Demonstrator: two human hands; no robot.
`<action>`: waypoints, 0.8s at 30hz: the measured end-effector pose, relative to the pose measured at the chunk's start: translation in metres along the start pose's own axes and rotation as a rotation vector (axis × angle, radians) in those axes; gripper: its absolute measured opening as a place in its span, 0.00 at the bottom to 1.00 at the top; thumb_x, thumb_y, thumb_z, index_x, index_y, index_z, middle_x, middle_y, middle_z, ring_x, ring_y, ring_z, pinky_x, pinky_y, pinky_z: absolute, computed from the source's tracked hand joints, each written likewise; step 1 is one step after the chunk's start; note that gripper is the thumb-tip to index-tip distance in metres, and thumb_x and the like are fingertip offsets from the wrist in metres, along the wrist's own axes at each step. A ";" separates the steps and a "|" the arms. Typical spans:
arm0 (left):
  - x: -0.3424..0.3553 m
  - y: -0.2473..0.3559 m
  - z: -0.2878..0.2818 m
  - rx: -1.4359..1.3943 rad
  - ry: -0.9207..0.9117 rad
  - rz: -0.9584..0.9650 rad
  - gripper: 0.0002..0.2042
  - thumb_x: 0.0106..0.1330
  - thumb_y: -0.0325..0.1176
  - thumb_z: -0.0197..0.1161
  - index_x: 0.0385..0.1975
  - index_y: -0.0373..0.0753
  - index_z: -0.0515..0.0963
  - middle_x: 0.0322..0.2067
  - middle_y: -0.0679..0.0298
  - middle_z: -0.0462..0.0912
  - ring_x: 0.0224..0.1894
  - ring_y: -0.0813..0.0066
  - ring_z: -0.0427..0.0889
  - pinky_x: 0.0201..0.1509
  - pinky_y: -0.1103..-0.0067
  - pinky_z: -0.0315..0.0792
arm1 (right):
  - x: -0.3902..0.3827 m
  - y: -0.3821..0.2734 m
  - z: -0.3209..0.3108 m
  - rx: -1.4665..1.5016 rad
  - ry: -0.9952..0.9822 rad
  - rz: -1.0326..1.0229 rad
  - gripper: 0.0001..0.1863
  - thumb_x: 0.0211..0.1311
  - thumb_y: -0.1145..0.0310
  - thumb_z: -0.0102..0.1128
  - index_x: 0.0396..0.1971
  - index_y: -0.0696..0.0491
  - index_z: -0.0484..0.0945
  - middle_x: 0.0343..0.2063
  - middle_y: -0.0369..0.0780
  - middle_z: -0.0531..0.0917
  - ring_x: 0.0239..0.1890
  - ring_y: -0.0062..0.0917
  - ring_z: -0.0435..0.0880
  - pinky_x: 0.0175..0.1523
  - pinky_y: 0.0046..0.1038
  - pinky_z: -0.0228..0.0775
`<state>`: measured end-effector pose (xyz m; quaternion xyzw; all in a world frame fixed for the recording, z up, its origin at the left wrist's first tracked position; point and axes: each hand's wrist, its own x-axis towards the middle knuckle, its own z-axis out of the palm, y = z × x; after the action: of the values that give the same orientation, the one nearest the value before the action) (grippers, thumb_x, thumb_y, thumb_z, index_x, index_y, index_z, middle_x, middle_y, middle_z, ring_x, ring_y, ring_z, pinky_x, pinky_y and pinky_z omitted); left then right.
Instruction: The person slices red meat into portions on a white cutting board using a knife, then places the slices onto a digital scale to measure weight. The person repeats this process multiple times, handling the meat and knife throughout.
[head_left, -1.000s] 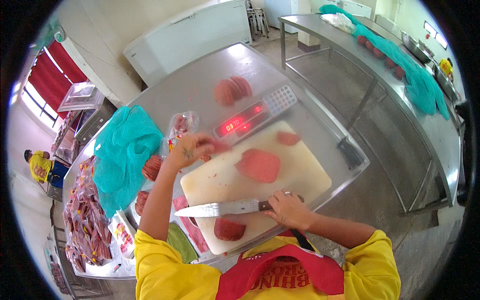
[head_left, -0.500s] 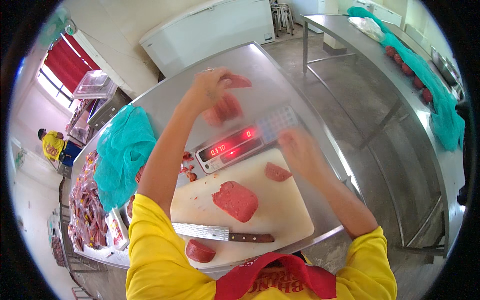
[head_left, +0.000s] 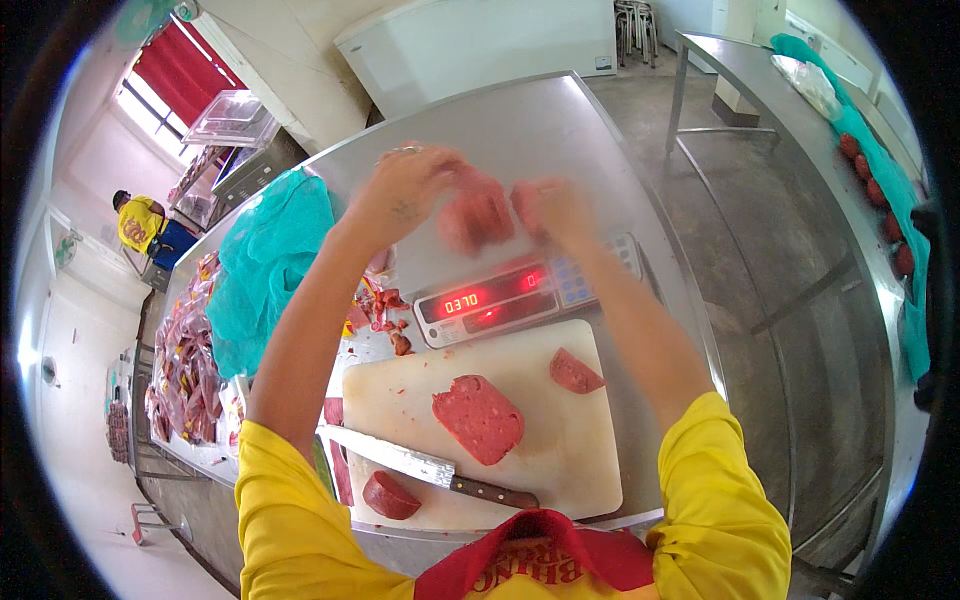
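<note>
On the steel table (head_left: 540, 120), beyond a white board (head_left: 560, 450) and a scale's lit display (head_left: 490, 302), the left hand (head_left: 415, 188) and right hand (head_left: 553, 210), too blurred to tell their grip, flanked and partly hid a rounded, pinkish-red meat stack (head_left: 474, 220)

Bare steel offered passage along the counter's (head_left: 565, 130) far edge to its far right corner. Short of it, the left hand (head_left: 412, 185) and right hand (head_left: 562, 212) flanked the sliced meat (head_left: 475, 222), with the scale (head_left: 487, 308) nearer. Teal netting (head_left: 265, 265) obstructed the left edge. The knife (head_left: 425, 465) barred the cutting board's (head_left: 580, 460) near left corner; its near right corner lay open.
</note>
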<state>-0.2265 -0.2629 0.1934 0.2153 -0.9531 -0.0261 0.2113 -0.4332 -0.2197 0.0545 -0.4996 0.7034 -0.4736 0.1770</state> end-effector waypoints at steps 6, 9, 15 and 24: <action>0.039 -0.009 0.065 0.113 -0.148 0.114 0.09 0.62 0.30 0.55 0.40 0.46 0.77 0.42 0.64 0.78 0.54 0.62 0.69 0.56 0.61 0.60 | -0.075 0.002 -0.074 0.417 0.013 0.272 0.16 0.50 0.68 0.61 0.39 0.58 0.79 0.30 0.44 0.84 0.32 0.21 0.83 0.37 0.21 0.72; 0.049 -0.018 0.090 0.157 -0.302 0.107 0.10 0.61 0.30 0.54 0.40 0.49 0.77 0.44 0.65 0.77 0.55 0.61 0.68 0.56 0.60 0.59 | -0.137 0.000 -0.103 0.365 0.056 0.147 0.14 0.56 0.73 0.59 0.42 0.60 0.76 0.32 0.40 0.84 0.34 0.16 0.80 0.38 0.20 0.72; 0.052 -0.044 0.102 0.150 -0.332 0.006 0.16 0.55 0.23 0.49 0.39 0.52 0.78 0.44 0.63 0.77 0.52 0.57 0.70 0.52 0.58 0.64 | -0.230 -0.002 -0.122 0.455 -0.055 0.343 0.15 0.57 0.75 0.59 0.45 0.61 0.75 0.37 0.41 0.83 0.37 0.19 0.81 0.43 0.23 0.74; 0.054 -0.032 0.066 0.166 -0.031 0.062 0.20 0.55 0.25 0.48 0.46 0.51 0.76 0.48 0.60 0.77 0.56 0.60 0.68 0.58 0.62 0.60 | -0.286 -0.006 -0.087 0.030 -0.278 0.015 0.18 0.52 0.79 0.58 0.46 0.56 0.75 0.37 0.49 0.81 0.38 0.39 0.82 0.44 0.32 0.74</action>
<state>-0.2855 -0.3174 0.1503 0.2018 -0.9613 0.0562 0.1788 -0.3679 0.0712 0.0377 -0.5527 0.6685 -0.4088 0.2838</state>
